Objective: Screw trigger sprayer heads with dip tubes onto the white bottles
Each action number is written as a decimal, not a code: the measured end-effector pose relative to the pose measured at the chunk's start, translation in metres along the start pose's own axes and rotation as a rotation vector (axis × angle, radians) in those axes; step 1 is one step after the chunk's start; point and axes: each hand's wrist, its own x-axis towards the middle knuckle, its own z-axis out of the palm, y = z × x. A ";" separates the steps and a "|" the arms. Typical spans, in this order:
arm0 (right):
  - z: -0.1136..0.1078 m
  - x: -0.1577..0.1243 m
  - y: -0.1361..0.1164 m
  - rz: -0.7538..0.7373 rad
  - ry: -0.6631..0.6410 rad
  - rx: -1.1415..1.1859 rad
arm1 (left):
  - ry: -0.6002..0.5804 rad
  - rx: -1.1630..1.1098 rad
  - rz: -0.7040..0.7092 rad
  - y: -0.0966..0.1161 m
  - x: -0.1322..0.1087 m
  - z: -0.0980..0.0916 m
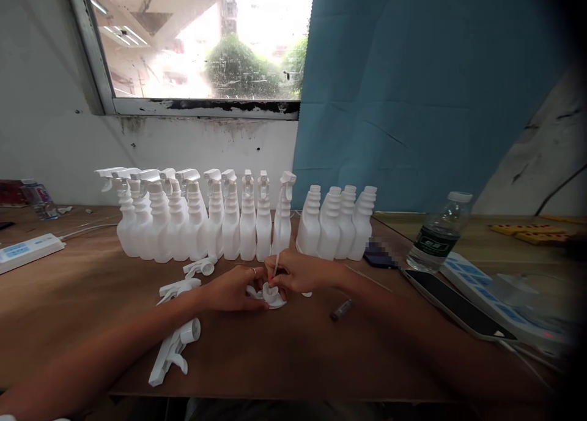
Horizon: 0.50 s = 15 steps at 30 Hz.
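Observation:
My left hand is closed around a white trigger spray head low over the brown table. My right hand pinches a thin white dip tube, which stands upright above the spray head. Whether the tube's lower end sits inside the head is hidden by my fingers. Beside my left forearm lie three loose trigger spray heads. Behind my hands stand several white bottles fitted with spray heads, and to their right several open-necked white bottles.
A small clear vial-like piece lies right of my hands. Further right are a water bottle, a phone and a power strip. Another power strip and a plastic bottle are at the left.

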 end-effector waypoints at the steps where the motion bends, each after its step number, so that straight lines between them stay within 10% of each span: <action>1: 0.001 0.001 0.001 0.001 0.000 -0.022 | 0.001 0.002 -0.003 0.000 0.000 0.000; 15: -0.003 -0.025 0.017 -0.079 0.305 -0.099 | 0.052 0.009 -0.033 -0.001 0.000 0.004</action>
